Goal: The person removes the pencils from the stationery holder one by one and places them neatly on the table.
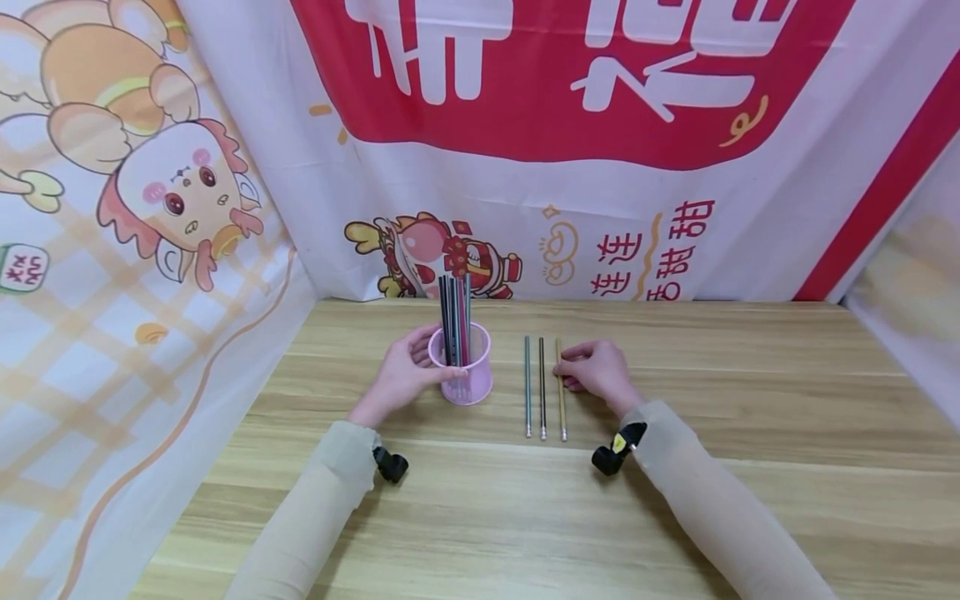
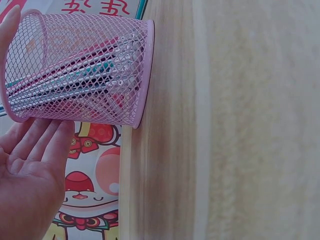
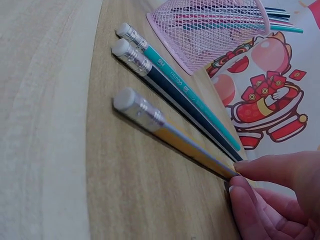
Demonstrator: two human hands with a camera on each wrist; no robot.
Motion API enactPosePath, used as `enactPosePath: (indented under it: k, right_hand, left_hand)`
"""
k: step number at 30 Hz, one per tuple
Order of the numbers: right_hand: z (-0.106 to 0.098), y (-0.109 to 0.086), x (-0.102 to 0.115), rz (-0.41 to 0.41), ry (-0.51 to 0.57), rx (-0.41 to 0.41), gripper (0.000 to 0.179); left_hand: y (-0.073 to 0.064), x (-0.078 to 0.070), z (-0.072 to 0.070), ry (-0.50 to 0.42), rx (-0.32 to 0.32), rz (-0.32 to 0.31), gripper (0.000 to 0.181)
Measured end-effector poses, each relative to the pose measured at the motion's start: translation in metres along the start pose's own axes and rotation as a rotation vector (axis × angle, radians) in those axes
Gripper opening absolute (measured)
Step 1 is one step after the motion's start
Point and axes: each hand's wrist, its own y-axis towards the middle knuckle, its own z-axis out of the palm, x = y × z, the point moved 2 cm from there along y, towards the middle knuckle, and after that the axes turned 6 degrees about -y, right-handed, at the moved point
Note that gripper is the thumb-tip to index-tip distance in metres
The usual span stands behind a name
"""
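Observation:
A pink mesh pen holder (image 1: 476, 383) stands upright on the table with several pencils (image 1: 454, 321) in it. My left hand (image 1: 401, 371) holds it from the left, thumb across the near side and fingers behind; the left wrist view shows those fingers (image 2: 47, 142) against the mesh. To its right, three pencils lie side by side, eraser ends toward me: a teal pencil (image 3: 185, 90), a black pencil (image 3: 175, 97) and a yellow pencil (image 3: 187, 147). My right hand (image 1: 596, 368) pinches the yellow pencil between thumb and fingertips, partway along its length.
The wood-grain table (image 1: 480, 517) meets a hanging cloth (image 1: 450, 192) with red and white prints at its back edge. A cartoon-print cloth (image 1: 135, 333) borders the left side. Each wrist wears a small black camera.

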Motion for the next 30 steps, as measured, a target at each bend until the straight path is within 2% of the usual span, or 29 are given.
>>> enactPosePath:
  k: [24,30]
  right_hand:
    - [-0.0002,-0.0008,-0.0011,-0.002,0.027,0.002,0.037]
    - [-0.0041,-0.0007,-0.0012,-0.025,0.032,0.002,0.040]
  left_hand:
    - [-0.0019,-0.0028,0.0005,0.016,0.004,0.004,0.091]
    - [-0.0016,-0.0026,0.0003,0.017,0.006,0.004,0.092]
